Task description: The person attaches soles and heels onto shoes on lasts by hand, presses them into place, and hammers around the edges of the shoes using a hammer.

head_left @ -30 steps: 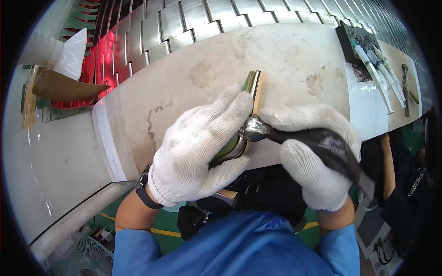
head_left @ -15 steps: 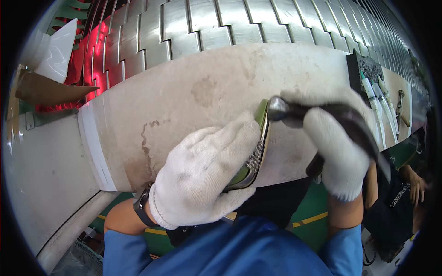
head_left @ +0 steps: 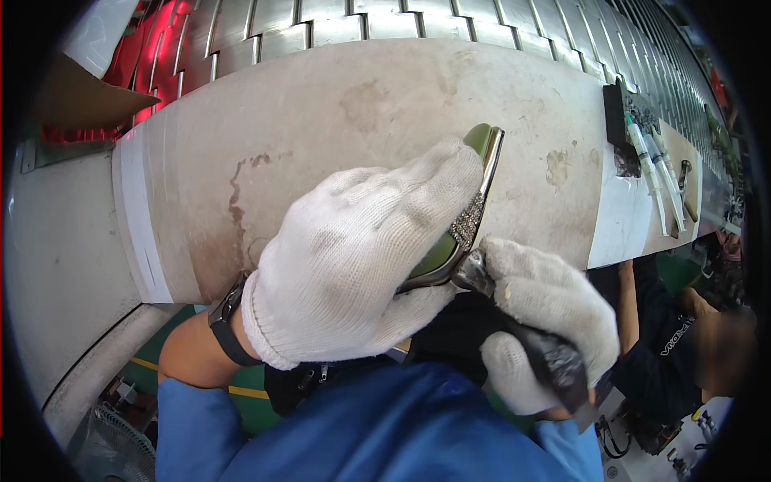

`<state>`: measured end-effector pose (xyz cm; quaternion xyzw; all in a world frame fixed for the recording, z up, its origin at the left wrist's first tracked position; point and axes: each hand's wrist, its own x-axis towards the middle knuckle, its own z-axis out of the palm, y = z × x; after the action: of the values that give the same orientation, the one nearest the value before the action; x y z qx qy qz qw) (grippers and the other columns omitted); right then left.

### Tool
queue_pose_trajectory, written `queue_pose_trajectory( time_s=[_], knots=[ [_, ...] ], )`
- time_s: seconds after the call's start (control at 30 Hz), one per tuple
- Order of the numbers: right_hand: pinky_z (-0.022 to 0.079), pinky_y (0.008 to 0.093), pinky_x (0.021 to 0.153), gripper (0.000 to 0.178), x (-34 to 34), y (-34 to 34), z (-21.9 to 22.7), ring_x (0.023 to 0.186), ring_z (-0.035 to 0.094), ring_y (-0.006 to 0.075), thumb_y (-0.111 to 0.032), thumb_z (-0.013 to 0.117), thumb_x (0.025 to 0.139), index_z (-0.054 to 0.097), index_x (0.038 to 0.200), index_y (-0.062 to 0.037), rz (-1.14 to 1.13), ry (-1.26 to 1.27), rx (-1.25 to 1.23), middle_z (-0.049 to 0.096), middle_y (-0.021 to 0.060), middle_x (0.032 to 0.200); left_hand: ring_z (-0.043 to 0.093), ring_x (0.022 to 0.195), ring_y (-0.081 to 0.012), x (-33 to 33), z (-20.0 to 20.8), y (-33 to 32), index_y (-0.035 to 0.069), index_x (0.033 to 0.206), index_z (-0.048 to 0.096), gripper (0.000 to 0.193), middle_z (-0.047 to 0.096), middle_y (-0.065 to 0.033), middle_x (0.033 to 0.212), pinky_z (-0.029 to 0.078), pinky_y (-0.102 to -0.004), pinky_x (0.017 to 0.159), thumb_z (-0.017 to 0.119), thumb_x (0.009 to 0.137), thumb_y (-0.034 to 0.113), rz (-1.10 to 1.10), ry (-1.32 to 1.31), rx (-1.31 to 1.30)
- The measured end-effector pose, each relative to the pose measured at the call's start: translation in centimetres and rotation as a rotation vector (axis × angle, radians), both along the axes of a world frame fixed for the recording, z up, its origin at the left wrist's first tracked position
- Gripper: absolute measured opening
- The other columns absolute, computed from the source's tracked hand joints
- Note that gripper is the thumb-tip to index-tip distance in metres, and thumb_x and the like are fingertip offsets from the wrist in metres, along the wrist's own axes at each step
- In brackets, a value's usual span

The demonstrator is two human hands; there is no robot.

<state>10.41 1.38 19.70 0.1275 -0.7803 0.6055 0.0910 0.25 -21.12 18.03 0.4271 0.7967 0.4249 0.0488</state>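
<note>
View from my head camera, looking down over a stained grey bench [head_left: 321, 120].

Left hand [head_left: 361, 257]: gloved in white knit, wrapped over a green shoe [head_left: 480, 161] and grasping it. The fingers lie across the shoe's upper face and reach toward its toe; the palm hides most of its body. A dark watch [head_left: 225, 321] sits on that wrist, above my blue sleeve [head_left: 241, 426].

Shoe: held above the near edge of the bench, toe pointing away from me, tilted on its side. Its metallic edge shows along the right, with a sparkling strip [head_left: 467, 225] set into it just beyond my fingertips. I cannot tell whether the toe touches the bench.

Right hand [head_left: 546, 321]: also gloved, clenched round the dark handle of a tool [head_left: 554, 361]. The tool's grey head meets the shoe's lower end, just beside the left hand's thumb. The handle runs down and to the right through my fist.

Surroundings: a metal slatted conveyor [head_left: 401, 24] runs along the far side of the bench. At the right end, well apart from my hands, lie several syringes [head_left: 646, 169] on a white sheet [head_left: 618, 217]. A cardboard box [head_left: 80, 96] stands at the left. Another person's arm [head_left: 630, 297], in a dark sleeve, shows at the lower right.
</note>
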Motion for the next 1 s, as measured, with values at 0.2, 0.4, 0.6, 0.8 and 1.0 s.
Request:
queue_pose_trajectory(
  time_s=[0.2, 0.4, 0.6, 0.8, 1.0],
  knots=[
    [0.065, 0.052, 0.095, 0.025, 2.5, -5.3, -0.1, 0.102, 0.078, 0.0448, -0.006, 0.085, 0.084, 0.075, 0.105, 0.0035, -0.169, 0.108, 0.208, 0.076, 0.0258, 0.109, 0.072, 0.122, -0.0445, 0.5, 0.5, -0.4, -0.004, 0.159, 0.052, 0.099, 0.071, -0.0252, 0.14, 0.056, -0.0496, 0.108, 0.09, 0.068, 0.009, -0.004, 0.011, -0.015],
    [0.065, 0.051, 0.095, 0.04, 2.5, -5.2, -1.3, 0.103, 0.079, 0.0438, -0.005, 0.088, 0.083, 0.072, 0.118, 0.0035, -0.156, 0.2, 0.121, 0.077, 0.0252, 0.11, 0.069, 0.127, -0.0454, 0.5, 0.4, -1.6, -0.004, 0.155, 0.057, 0.089, 0.071, -0.0265, 0.139, 0.054, -0.0504, 0.111, 0.089, 0.074, 0.014, 0.017, 0.007, -0.005],
    [0.065, 0.0508, 0.093, 0.041, 3.2, -6.7, -0.4, 0.106, 0.078, 0.0432, -0.007, 0.09, 0.081, 0.072, 0.118, 0.0006, -0.146, 0.186, 0.319, 0.076, 0.0249, 0.114, 0.072, 0.115, -0.0458, 0.2, -0.9, -4.8, -0.006, 0.135, 0.072, 0.044, 0.075, -0.0279, 0.126, 0.055, -0.0517, 0.103, 0.069, 0.1, 0.02, 0.062, -0.009, -0.011],
    [0.065, 0.0518, 0.092, 0.041, 3.6, -7.6, -0.3, 0.103, 0.078, 0.0442, -0.009, 0.09, 0.079, 0.073, 0.115, 0.0004, -0.091, 0.121, 0.374, 0.075, 0.0246, 0.113, 0.073, 0.112, -0.0433, 0.3, -1.2, -4.6, -0.005, 0.134, 0.073, 0.038, 0.075, -0.0263, 0.124, 0.056, -0.049, 0.101, 0.067, 0.101, 0.014, 0.074, -0.008, 0.03],
    [0.065, 0.051, 0.091, 0.042, 3.7, -7.7, -0.4, 0.104, 0.078, 0.0435, -0.008, 0.089, 0.08, 0.072, 0.117, 0.0, -0.091, 0.11, 0.369, 0.074, 0.0241, 0.115, 0.073, 0.111, -0.0436, 0.7, -1.6, -4.4, -0.005, 0.131, 0.073, 0.038, 0.076, -0.025, 0.122, 0.056, -0.0489, 0.1, 0.07, 0.1, 0.016, 0.117, 0.038, 0.05]
  ],
)
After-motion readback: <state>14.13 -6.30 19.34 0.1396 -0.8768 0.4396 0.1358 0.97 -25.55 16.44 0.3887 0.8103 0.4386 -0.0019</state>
